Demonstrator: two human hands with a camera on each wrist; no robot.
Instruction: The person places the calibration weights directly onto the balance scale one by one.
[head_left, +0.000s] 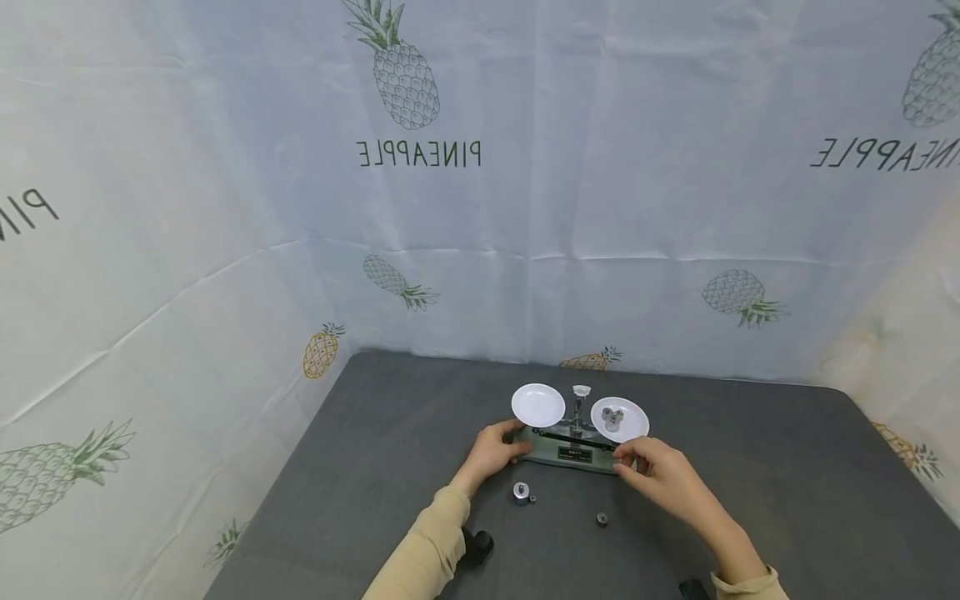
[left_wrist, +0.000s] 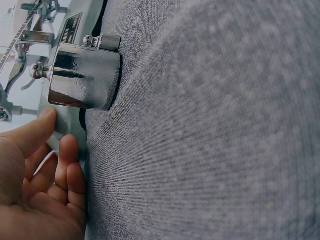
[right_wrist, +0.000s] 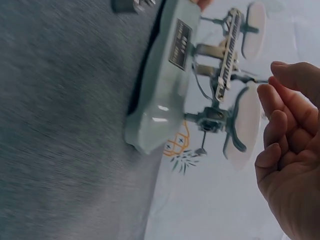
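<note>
One pale-green metal balance [head_left: 546, 451], two round white pans [head_left: 537, 405]; three silver cylindrical weights [head_left: 521, 494] on grey tabletop [head_left: 420, 417]. Left hand [head_left: 493, 454]: grip holding balance end. Right hand [head_left: 665, 477] beside it: grip narrow.

Green scale base [right_wrist: 161, 92], white pans [head_left: 538, 406]

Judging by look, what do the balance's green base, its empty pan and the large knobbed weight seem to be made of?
Green base: probably painted metal, glossy, with bright highlights.
Empty pan: smooth, even white; plastic or enamelled metal, unclear which.
Large knobbed weight: likely polished or plated metal, given its mirror-like reflections.
</note>
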